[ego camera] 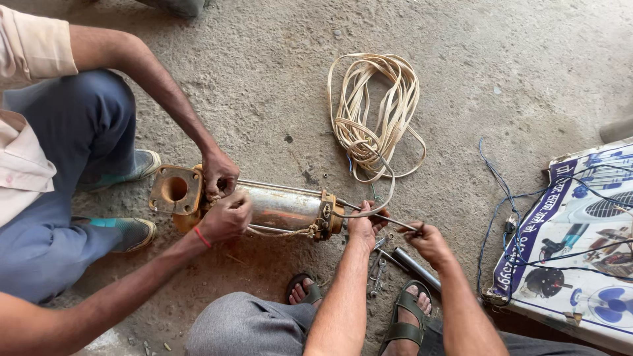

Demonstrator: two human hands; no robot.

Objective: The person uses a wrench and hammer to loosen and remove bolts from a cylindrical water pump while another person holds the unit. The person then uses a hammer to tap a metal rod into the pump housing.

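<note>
Both forearms reach up from the bottom centre of the frame toward a pump (280,207) lying on its side on the concrete floor (264,79), a little left of centre. The left hand (366,227) sits at the pump's right end, its fingers curled shut around a thin metal rod (395,223) just where the rod leaves the brass end cap. The right hand (428,242) is lower right of it, fingers closed on the same rod's far end, so the rod spans between the two hands. At the pump's left end, near the square flange (175,190), a co-worker's two hands (221,194) grip the body. A cream cable coil (376,115) lies above centre, one strand running down to the left hand. A steel tube (415,267) and small tools rest on the floor between the sandalled feet
</note>
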